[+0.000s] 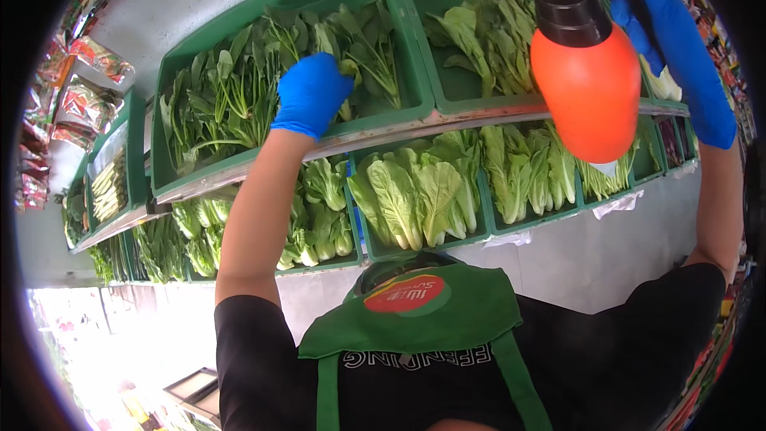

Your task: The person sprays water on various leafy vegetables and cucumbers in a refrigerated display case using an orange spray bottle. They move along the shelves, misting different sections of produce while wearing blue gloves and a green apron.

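My right hand (676, 42), in a blue glove, grips the black handle of an orange pump sprayer (586, 90). Its nozzle points left over a green crate (446, 87) of leafy greens (505, 42), and a faint spray leaves the tip. My left hand (314, 93), also gloved in blue, is curled around some leafy greens (346, 109) in the neighbouring green crate (419, 93). Leaves show above the fist and stems below it; the fingertips are hidden. More dark greens (233, 84) lie to the left of this hand.
On a lower shelf are crates of romaine-like lettuce (413, 191), paler lettuce (526, 173) and bok choy (323, 233). A metal shelf edge (479, 120) runs between the tiers. Packaged goods (93, 99) hang at the left. My green apron (419, 311) bears writing.
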A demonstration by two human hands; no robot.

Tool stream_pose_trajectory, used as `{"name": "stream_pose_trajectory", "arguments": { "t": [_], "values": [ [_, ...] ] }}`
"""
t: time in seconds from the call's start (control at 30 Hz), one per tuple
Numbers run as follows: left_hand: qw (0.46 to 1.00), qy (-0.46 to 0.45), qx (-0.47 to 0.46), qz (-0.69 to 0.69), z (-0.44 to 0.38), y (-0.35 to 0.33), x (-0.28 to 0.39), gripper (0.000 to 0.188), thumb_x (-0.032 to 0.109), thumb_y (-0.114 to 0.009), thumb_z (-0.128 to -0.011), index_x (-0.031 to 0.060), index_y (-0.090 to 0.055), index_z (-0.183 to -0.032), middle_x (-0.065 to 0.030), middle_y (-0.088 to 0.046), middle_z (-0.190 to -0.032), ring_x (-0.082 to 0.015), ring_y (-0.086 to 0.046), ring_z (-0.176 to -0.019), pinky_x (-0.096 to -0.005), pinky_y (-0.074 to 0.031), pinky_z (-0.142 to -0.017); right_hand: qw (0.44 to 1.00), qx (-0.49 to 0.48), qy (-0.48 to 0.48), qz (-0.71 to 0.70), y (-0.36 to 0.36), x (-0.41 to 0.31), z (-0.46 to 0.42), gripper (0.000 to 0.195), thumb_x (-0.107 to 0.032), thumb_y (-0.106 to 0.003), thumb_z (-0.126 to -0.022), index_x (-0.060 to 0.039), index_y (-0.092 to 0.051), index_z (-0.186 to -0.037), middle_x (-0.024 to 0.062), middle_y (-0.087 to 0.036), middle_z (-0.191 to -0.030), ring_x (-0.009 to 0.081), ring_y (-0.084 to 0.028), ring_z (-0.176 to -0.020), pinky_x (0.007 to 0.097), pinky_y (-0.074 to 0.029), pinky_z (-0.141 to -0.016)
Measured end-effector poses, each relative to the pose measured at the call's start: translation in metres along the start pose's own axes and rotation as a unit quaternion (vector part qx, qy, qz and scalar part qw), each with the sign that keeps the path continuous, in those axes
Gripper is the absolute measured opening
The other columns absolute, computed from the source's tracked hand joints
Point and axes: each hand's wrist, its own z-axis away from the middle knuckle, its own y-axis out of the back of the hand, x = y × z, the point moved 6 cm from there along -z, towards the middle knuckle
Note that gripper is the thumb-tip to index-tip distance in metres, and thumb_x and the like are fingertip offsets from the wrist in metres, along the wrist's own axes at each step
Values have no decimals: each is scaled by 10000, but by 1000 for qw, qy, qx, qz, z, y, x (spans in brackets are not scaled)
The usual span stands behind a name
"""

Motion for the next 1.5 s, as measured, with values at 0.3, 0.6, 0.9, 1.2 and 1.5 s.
{"name": "stream_pose_trajectory", "arguments": {
  "t": [0.3,0.6,0.9,1.2,1.5],
  "values": [
    [987,24,25,159,17,37,-45,281,245,-644,-758,47,-646,-957,-180,-645,-826,-305,-636,-731,-379,-504,-632,995,-2,74,-61,0,0,-41,551,-410,-357,-941,-74,-526,-538,26,-426,-393,111,-349,-288,249,-320,-315],
    [921,-300,-105,-228,-3,-28,62,355,155,-666,-722,142,-622,-1074,-136,-659,-887,-308,-641,-783,-360,-523,-661,990,37,125,-42,-17,-17,-46,547,-405,-369,-946,-75,-531,-541,19,-419,-398,109,-348,-300,259,-313,-311],
    [755,76,68,648,-73,109,-56,182,286,-631,-840,127,-543,-835,49,-455,-520,-66,-401,-373,-175,-294,-325,988,51,126,-74,-14,-10,-49,555,-412,-368,-943,-73,-525,-532,15,-404,-387,108,-332,-288,262,-312,-302],
    [716,-19,139,684,-71,173,-35,168,221,-581,-872,126,-498,-761,34,-460,-528,-67,-392,-382,-182,-302,-338,997,14,46,-58,-15,-17,-52,526,-434,-418,-919,-67,-549,-566,21,-454,-406,102,-362,-282,236,-295,-287],
    [789,-154,216,554,-19,241,28,184,255,-593,-869,88,-546,-806,39,-486,-578,-41,-395,-441,-182,-299,-388,870,-219,87,-432,-43,55,-136,543,-431,-410,-924,-77,-536,-533,15,-441,-392,96,-353,-280,236,-298,-285]
  ]
}}
